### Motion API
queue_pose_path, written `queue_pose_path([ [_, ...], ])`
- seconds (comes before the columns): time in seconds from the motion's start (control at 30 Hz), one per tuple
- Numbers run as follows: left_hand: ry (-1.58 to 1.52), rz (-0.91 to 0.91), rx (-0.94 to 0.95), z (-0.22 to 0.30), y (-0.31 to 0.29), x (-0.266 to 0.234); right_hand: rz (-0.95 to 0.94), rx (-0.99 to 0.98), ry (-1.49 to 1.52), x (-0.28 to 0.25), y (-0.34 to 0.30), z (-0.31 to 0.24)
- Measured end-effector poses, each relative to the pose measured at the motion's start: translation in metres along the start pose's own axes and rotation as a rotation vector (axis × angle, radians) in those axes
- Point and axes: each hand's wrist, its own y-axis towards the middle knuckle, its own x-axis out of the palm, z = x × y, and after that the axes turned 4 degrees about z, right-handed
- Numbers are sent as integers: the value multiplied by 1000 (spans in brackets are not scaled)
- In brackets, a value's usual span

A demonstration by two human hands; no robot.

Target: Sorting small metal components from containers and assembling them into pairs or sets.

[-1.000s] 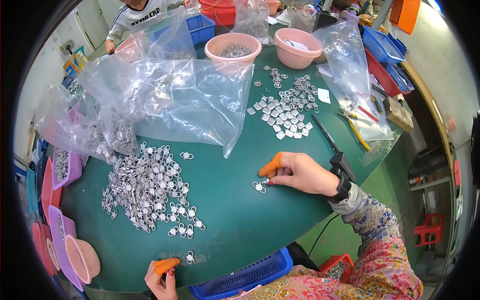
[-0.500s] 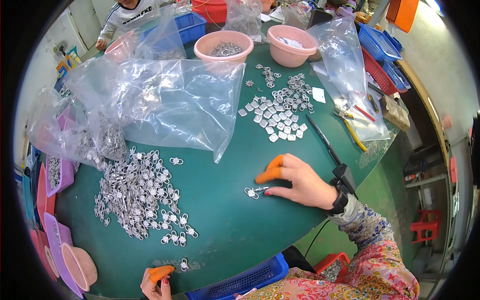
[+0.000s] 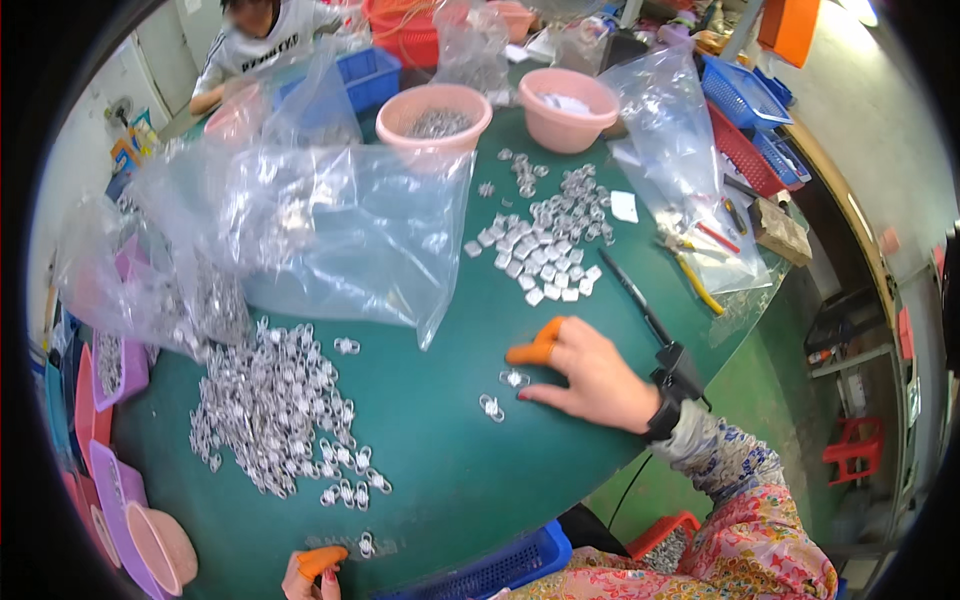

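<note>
links (image 3: 270, 410) of silvery metal, each with loops at its ends, lie in a dense heap on the left part of the green surface (image 3: 450, 480). the right hand (image 3: 595, 380) is over the middle, its thumb and forefinger spread apart; 1 loose link (image 3: 514, 378) sits in the gap between their tips, and another link (image 3: 491, 407) lies just beside, nearer the heap. orange covers (image 3: 535, 345) sleeve fingers of both hands, and a black band (image 3: 663, 415) circles the right wrist. at the lower edge, the left hand (image 3: 310, 577) is partly cut off; its thumb and covered finger are close to each other, and i cannot tell whether they pinch anything. 1 link (image 3: 366, 545) rests just beyond that fingertip. farther back are a clear plastic bag (image 3: 360, 250), a patch of flat squarish pieces (image 3: 540, 265) and, behind these, ring-like pieces (image 3: 575, 205). a black rod-shaped tool (image 3: 637, 297) and yellow-handled pliers (image 3: 705, 288) lie to the right. 2 pink bowls (image 3: 570, 130) stand toward the far side, where a co-worker (image 3: 280, 45) in a white top is seen.
</note>
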Motion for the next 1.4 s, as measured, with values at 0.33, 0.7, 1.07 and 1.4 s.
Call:
queue_pose_path([
  [0.33, -58, 29, -4, 2, -3, 3, -82, -270, 214, 37, -11, -44],
  [0.7, -37, -65, 73, 33, 32, -8, -169, -196, -2, 19, -2, 8],
  [1.07, -15, -248, 322, 77, 93, 66, 183, 85, 62, -12, 133, 73],
  [1.4, 341, -54, 370, 50, 39, 34, 43, 185, 228, 59, 174, 7],
])
